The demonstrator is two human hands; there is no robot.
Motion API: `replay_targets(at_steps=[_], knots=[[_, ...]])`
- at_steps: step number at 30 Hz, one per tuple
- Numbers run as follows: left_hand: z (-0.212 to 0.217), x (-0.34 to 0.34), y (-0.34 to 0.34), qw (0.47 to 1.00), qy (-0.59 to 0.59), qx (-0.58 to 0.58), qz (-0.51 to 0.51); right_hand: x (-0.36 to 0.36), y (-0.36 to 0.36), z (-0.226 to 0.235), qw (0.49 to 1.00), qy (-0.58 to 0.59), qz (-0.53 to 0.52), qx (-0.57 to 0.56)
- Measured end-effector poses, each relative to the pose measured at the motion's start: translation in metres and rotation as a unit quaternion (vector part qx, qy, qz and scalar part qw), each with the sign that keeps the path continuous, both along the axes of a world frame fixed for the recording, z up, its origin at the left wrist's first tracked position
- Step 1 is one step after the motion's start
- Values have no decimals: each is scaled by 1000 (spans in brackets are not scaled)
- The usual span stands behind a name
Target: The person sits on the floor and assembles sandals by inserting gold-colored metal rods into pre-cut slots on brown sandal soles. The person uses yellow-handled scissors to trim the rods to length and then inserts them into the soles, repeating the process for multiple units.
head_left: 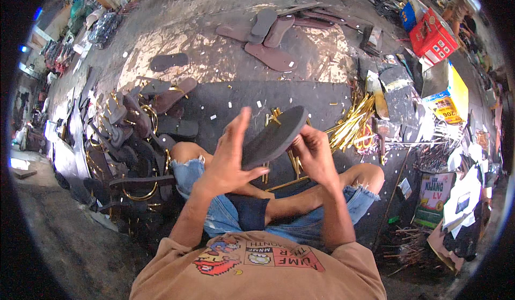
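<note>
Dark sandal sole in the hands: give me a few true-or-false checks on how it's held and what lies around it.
1. Both hands hold the dark sole. True: left hand, right hand.
2. The sole lies flat on the floor. False: it is lifted and tilted.
3. Gold strips lie on the floor ahead to the right. True.
4. The red box sits to the person's left. False: upper right.

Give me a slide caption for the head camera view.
Seated cross-legged, left hand and right hand hold a dark sandal sole above gold straps.
</note>
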State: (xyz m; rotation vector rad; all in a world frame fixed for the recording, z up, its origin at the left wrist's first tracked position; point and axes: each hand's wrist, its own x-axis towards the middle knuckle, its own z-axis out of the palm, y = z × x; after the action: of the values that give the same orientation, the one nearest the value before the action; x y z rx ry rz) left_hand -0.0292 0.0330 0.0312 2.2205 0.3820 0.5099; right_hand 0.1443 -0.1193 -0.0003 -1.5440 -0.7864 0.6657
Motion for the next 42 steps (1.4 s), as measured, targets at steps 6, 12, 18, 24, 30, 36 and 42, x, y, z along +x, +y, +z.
replay_targets(at_steps=[6,12,18,24,30,36,42], knots=[[-60,-10,5,997,-38,-28,67,20,10,-20,939,-297,-88,-152],[-59,8,-9,986,-60,27,156,16,14,-29,933,-300,-175,-98],[-51,13,-20,905,-166,-363,145,-6,7,-41,955,-216,-169,-112],[-52,26,-35,848,-162,-477,167,-18,23,-16,983,134,-114,44],[-51,30,-45,805,-200,-528,182,-37,33,-26,977,9,-209,50],[-62,33,-48,835,-179,-486,187,-51,36,-20,960,-129,-243,53],[-61,38,-51,812,-217,-503,205,-42,33,-9,982,-16,-184,27]])
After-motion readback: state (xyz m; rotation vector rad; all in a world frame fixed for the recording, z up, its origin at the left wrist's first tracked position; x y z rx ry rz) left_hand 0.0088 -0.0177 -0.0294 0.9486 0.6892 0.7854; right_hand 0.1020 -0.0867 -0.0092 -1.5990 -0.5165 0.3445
